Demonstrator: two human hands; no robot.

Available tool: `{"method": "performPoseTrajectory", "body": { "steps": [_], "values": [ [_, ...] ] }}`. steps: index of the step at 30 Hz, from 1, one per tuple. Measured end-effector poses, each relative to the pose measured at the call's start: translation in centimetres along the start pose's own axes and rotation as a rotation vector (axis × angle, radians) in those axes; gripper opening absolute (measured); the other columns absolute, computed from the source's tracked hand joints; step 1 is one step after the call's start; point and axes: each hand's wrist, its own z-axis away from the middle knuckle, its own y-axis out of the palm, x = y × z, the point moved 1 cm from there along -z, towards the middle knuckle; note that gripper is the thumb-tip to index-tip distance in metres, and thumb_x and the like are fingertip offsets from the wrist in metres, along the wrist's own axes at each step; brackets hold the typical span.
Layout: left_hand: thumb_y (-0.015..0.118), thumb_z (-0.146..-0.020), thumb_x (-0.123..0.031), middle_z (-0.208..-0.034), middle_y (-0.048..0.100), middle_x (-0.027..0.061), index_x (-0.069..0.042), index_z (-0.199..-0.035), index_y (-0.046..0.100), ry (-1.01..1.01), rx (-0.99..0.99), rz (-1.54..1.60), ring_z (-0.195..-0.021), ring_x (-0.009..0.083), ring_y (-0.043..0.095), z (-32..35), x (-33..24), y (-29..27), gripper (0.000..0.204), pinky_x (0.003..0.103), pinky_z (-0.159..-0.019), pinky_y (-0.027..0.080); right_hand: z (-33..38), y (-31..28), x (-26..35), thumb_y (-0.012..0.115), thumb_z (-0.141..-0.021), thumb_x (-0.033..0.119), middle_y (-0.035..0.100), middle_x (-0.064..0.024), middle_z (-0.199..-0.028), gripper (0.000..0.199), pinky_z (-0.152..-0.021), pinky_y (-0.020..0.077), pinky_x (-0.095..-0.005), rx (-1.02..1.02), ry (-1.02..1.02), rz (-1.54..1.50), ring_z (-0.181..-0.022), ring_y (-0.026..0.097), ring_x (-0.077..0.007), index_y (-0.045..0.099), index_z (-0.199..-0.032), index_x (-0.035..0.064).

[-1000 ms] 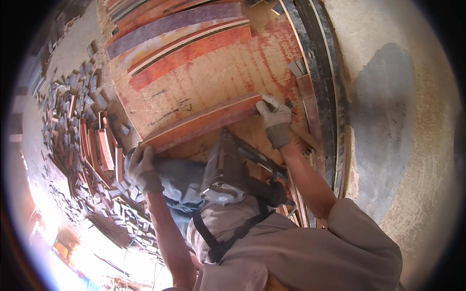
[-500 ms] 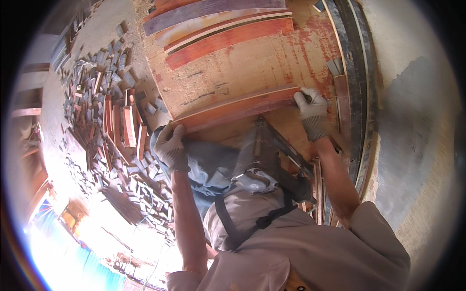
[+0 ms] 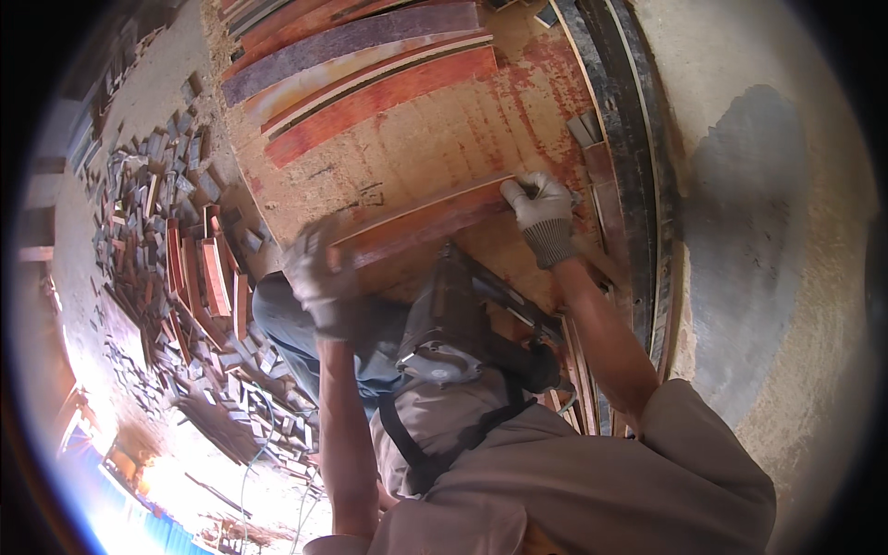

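Note:
A long, slightly curved reddish wooden strip (image 3: 425, 222) lies across in front of me, above the plywood sheet. Its right end is pinched between the thumb and fingers of my right hand (image 3: 541, 202), which wears a pale knitted glove. At the strip's left end is my left hand (image 3: 322, 277), gloved too; motion smears its fingers, so their grip is unclear. Close to my body, between my forearms, rests a dark nail gun (image 3: 435, 324), its nose pointing toward the strip.
Several curved red and purple boards (image 3: 388, 92) lie on the far part of the plywood sheet (image 3: 351, 180). Long dark planks (image 3: 629, 139) run along its right side. Many small wood offcuts (image 3: 176, 185) and red strips (image 3: 217, 277) cover the floor at left.
The view has shifted, so the scene sits further left. My left hand has gone from a clear hold on the strip's left end to a blur there. My right hand keeps its pinch.

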Motion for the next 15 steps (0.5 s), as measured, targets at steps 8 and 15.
{"method": "performPoseTrajectory", "body": {
  "steps": [8,15],
  "values": [
    [0.081,-0.076,-0.023,-0.088,0.075,0.0088,-0.012,-0.086,0.08,0.023,0.18,0.187,-0.089,0.0317,0.068,-1.3,-4.6,3.1,0.015,0.043,-0.086,0.053,0.1,-0.2,-0.1,0.079,-0.092,0.012,0.071,-0.0061,-0.082,0.017,-0.069,0.0523,-0.0283,0.001,0.004,0.125,-0.071,0.063,-0.0111,0.072,-0.1,-0.0021],
    [0.079,-0.076,-0.022,-0.083,0.072,0.0114,-0.011,-0.085,0.079,-0.014,0.184,0.156,-0.085,0.0324,0.068,-1.7,-4.7,3.1,0.014,0.045,-0.082,0.053,11.3,-5.0,8.6,0.069,-0.089,0.019,0.062,-0.0282,-0.123,0.063,-0.086,0.0535,-0.0522,0.24,-0.449,0.741,-0.102,0.065,-0.0476,0.047,-0.145,-0.0017]
  ]
}}
